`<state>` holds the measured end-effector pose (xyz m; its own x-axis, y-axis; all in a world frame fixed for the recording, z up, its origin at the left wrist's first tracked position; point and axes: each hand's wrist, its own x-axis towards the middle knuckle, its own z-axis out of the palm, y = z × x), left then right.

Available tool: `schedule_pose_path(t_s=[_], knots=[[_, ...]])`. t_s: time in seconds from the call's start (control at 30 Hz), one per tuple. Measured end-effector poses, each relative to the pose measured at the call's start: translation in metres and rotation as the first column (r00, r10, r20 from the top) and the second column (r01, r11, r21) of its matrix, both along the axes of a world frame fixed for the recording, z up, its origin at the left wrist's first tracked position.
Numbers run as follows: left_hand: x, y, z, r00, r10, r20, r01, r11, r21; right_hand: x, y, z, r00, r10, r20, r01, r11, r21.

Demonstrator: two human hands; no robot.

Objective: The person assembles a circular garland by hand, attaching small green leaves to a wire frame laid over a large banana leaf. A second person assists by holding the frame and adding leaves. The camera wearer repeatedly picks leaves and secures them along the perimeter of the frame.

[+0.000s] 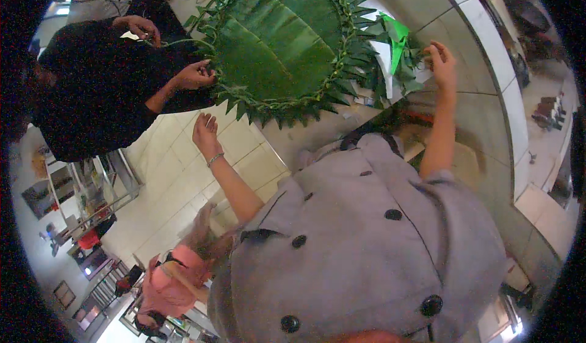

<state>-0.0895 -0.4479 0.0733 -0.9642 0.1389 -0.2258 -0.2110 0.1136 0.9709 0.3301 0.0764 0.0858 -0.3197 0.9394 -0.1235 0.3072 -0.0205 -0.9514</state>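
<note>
A large round tray (278,44) lined with green banana leaf lies on the table, ringed by a braided border and pointed folded leaf tips. My left hand (207,134) is held off its lower left edge, fingers loosely bent and apart, with nothing visible in them. Out to the right, my right hand (441,65) has its fingers drawn together beside a heap of leaf pieces (410,68); what lies between the fingertips is too small to make out. Next to that heap sit a bright green sheet (398,38) and a white sheet (384,65).
A co-worker in black (91,93) sits at the left, one hand (196,75) touching the tray's border and the other (143,28) by a thin green strand. Another person in pink (177,276) is behind at lower left. A tiled ledge (516,111) curves along the right.
</note>
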Motion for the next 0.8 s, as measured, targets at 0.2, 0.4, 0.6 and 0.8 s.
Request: schedule_pose_path(t_s=[0.2, 0.4, 0.6, 0.8], knots=[[0.005, 0.039, 0.029, 1.000, 0.021, 0.008, -0.021, 0.999, -0.049, -0.004, 0.033, -0.010, 0.993, -0.025, -0.114, 0.019, 0.999, -0.047], [0.015, 0.061, 0.028, 0.998, 0.049, -0.026, -0.053, 0.988, -0.146, -0.017, 0.057, -0.026, 0.993, -0.073, -0.089, 0.065, 0.993, -0.096], [0.012, 0.079, 0.032, 0.994, -0.058, -0.094, 0.032, 0.965, -0.260, -0.011, 0.088, -0.066, 1.000, 0.011, 0.007, -0.011, 0.994, -0.111], [0.024, 0.083, 0.041, 0.994, -0.027, -0.107, -0.007, 0.953, -0.304, -0.036, 0.102, -0.075, 0.988, 0.147, 0.043, -0.143, 0.986, -0.088]])
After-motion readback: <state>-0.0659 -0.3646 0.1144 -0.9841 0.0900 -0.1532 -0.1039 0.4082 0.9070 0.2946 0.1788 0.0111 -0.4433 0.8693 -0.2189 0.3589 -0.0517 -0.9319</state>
